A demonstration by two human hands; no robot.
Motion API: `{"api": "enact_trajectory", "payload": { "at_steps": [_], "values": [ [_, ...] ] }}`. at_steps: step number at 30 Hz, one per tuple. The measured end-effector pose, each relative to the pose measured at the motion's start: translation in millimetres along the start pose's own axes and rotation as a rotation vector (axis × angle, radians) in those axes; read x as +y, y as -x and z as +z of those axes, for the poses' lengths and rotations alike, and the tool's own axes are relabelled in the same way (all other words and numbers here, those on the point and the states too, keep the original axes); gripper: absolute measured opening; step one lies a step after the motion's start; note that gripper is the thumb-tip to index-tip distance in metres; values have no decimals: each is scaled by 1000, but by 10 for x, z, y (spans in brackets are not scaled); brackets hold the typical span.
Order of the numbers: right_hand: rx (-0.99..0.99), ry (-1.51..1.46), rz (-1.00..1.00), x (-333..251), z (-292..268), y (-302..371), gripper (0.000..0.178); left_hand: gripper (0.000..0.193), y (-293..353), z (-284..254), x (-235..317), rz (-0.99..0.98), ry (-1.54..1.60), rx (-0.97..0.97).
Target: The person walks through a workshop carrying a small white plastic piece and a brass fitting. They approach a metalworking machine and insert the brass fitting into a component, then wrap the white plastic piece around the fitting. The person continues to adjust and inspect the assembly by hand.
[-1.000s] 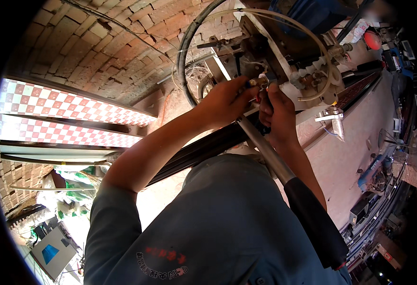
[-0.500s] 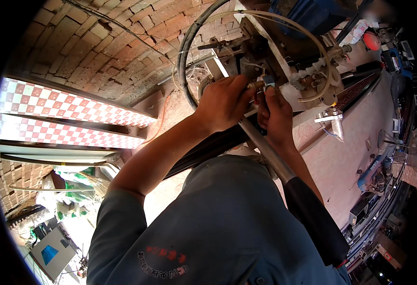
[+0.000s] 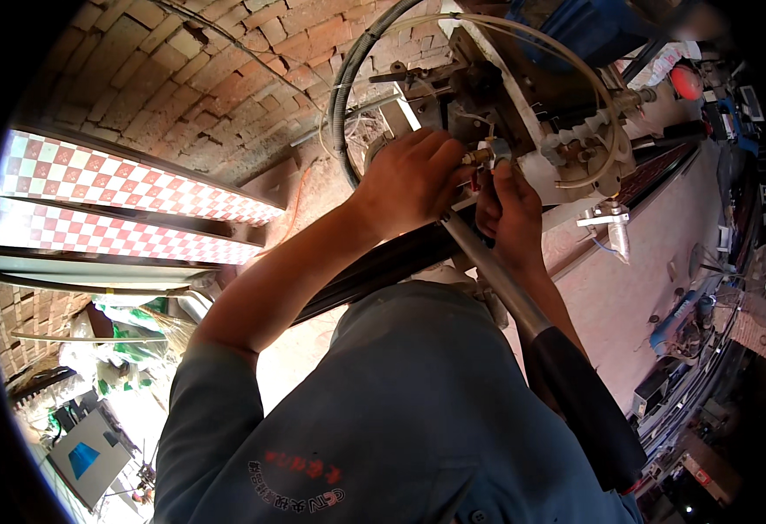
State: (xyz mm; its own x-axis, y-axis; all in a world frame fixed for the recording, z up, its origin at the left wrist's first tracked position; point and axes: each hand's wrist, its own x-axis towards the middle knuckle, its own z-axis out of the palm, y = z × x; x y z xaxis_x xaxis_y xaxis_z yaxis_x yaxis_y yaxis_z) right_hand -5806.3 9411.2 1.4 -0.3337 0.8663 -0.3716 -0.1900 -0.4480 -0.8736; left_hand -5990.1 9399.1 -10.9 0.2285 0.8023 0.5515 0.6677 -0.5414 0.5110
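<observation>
At the machine (image 3: 566,140) ahead of me, both hands meet at a small brass fitting (image 3: 479,157) with a grey metal block (image 3: 501,148) at its right end. My left hand (image 3: 407,182) is closed, its fingers curled round the left end of the fitting. My right hand (image 3: 515,210) pinches just below the grey block, thumb upward. A small red part (image 3: 474,181) shows between the hands. Most of what the left fingers grip is hidden behind them. Under my hands, a metal bar (image 3: 492,266) with a black sleeve (image 3: 579,402) slants down to the right.
A ribbed grey hose (image 3: 341,113) and a clear tube (image 3: 566,61) arch around the work spot. Behind stands a brick wall (image 3: 252,52). Red-and-white checked panels (image 3: 121,183) lie at left. A blue cylindrical tank (image 3: 675,323) and stacked bars are at right.
Both hands stay at the fitting, with only slight shifts of the fingers. The whole view has moved a little; nothing has visibly been let go.
</observation>
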Motion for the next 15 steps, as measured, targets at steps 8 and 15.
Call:
{"api": "enact_trajectory", "payload": {
  "at_steps": [8, 15],
  "values": [
    [20, -13, 20, -40, 44, 18, 34, 18, -61, -58, -76, 121, -51, 2],
    [37, 9, 8, -29, 87, 12, 33, 23, 43, 68, 16, -170, 168, 26]
  ]
}}
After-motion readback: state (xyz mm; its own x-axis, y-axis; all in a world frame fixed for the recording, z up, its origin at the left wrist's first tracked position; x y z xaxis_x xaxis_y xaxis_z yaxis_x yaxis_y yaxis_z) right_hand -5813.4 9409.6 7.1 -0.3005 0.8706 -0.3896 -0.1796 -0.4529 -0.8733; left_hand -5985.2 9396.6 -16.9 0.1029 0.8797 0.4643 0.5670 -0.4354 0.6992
